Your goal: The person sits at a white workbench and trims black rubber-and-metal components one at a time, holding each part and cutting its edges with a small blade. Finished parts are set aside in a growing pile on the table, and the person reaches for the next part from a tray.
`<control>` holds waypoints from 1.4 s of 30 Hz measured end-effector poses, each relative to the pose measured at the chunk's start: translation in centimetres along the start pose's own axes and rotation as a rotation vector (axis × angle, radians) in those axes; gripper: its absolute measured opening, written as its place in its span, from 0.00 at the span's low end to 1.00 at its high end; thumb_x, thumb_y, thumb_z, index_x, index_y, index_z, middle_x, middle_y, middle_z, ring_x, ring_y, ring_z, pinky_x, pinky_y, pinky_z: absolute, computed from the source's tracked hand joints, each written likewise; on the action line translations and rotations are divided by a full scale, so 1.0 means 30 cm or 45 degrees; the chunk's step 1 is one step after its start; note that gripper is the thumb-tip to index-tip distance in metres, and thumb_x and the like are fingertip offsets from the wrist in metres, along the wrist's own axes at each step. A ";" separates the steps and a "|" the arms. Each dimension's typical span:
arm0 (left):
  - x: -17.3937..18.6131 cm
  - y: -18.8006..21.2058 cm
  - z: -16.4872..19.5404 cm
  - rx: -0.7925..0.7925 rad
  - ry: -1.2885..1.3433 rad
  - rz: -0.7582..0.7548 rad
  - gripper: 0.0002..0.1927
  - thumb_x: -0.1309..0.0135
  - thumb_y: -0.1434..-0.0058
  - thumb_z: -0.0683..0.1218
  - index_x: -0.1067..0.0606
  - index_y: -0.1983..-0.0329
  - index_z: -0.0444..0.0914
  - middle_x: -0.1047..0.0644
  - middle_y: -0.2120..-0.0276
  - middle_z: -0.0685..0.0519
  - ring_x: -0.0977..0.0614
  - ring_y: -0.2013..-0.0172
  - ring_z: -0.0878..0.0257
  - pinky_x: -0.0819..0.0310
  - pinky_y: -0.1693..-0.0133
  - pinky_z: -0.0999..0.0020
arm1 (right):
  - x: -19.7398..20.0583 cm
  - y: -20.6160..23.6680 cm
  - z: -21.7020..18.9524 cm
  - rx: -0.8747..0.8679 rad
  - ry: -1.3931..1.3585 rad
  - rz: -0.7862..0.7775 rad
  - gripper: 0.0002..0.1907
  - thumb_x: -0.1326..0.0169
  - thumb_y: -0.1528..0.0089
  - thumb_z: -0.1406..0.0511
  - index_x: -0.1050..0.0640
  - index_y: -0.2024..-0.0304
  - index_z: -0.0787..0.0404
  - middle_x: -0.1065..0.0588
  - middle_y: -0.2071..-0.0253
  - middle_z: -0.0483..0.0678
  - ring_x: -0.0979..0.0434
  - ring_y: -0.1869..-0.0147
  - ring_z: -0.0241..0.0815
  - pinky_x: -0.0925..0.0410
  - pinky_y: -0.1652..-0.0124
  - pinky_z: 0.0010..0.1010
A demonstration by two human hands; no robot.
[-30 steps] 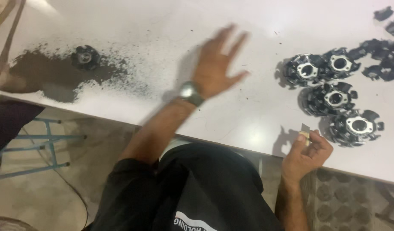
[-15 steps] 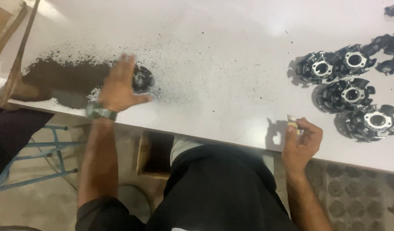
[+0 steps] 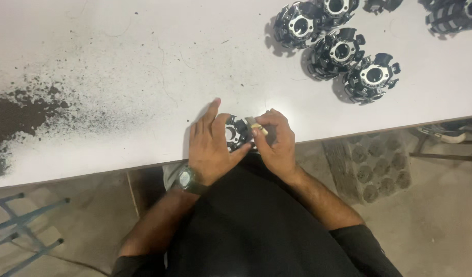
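At the near edge of the white desk (image 3: 143,61), the left hand (image 3: 211,146) lies over a black round slotted part (image 3: 237,134), fingers loosely spread, thumb against its rim. The right hand (image 3: 277,141) is closed around a small pale tool (image 3: 256,124) touching that part. Similar parts (image 3: 343,51) sit well apart, far right.
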State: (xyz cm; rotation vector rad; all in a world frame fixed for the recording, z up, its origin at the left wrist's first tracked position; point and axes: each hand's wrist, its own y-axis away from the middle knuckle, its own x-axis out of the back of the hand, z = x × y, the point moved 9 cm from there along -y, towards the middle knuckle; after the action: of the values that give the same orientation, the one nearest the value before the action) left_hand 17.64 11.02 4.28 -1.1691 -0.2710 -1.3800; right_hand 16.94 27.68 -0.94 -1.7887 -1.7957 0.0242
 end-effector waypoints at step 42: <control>-0.088 0.054 -0.120 0.277 0.370 -0.035 0.06 0.38 0.43 0.38 0.25 0.65 0.36 0.25 0.44 0.48 0.25 0.45 0.49 0.30 0.44 0.53 | -0.058 -0.037 -0.164 0.245 0.326 -0.159 0.13 0.36 0.41 0.72 0.24 0.57 0.60 0.23 0.61 0.48 0.21 0.53 0.51 0.30 0.36 0.49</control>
State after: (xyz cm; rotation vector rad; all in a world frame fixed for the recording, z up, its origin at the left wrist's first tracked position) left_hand 16.68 9.53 -0.12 -0.7771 -0.2234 -1.4840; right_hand 17.85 24.07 2.89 -1.4720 -1.6573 -0.0764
